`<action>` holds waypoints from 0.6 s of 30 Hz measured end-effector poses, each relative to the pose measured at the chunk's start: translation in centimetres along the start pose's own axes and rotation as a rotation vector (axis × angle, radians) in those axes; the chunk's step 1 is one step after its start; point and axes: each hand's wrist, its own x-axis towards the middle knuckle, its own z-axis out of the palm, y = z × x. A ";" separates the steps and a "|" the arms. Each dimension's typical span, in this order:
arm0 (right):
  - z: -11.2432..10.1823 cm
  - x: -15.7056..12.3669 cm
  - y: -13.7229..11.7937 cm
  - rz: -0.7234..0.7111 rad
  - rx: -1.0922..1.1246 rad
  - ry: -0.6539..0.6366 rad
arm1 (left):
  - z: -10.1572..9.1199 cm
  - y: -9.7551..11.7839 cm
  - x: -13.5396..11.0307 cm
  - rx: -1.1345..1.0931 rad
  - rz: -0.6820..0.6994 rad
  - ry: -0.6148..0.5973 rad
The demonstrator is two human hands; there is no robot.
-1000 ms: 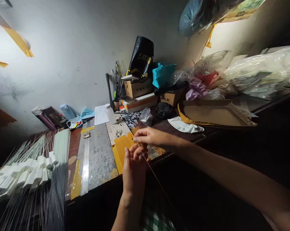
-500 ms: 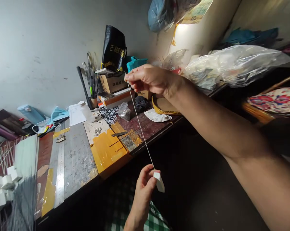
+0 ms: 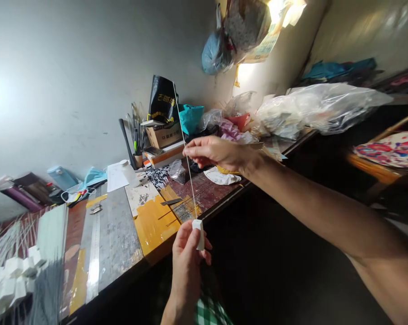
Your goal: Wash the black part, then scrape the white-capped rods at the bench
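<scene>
My left hand is closed around a small white block low in the middle of the view. A thin white rod rises from the block's top end, leaning slightly left. Partway up, the fingertips of my right hand are pinched at the rod, whose upper end sticks out well above them. Whether the rod sits inside the block or passes behind it, I cannot tell. Several similar white blocks on thin rods lie at the lower left.
The workbench holds a steel ruler, yellow tape, dark thin rods and a bag of small parts. Farther back stand a cup of tools, a cardboard box and a black bag. A flowered cushion is at right.
My right hand has moved down the rod, from near its top end to about its middle. My left hand has turned and come up left with the block, which is now more upright. The view has tilted upward.
</scene>
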 end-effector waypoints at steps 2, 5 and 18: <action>1.0 -0.8 1.7 -0.019 0.024 -0.039 | -0.5 1.1 0.0 0.025 0.000 0.000; 2.7 -2.1 3.8 -0.014 0.043 -0.060 | -1.8 2.5 -0.3 0.102 -0.004 0.016; 4.8 -1.9 16.8 -0.056 -0.723 0.053 | -10.4 2.5 -6.4 0.323 -0.014 0.375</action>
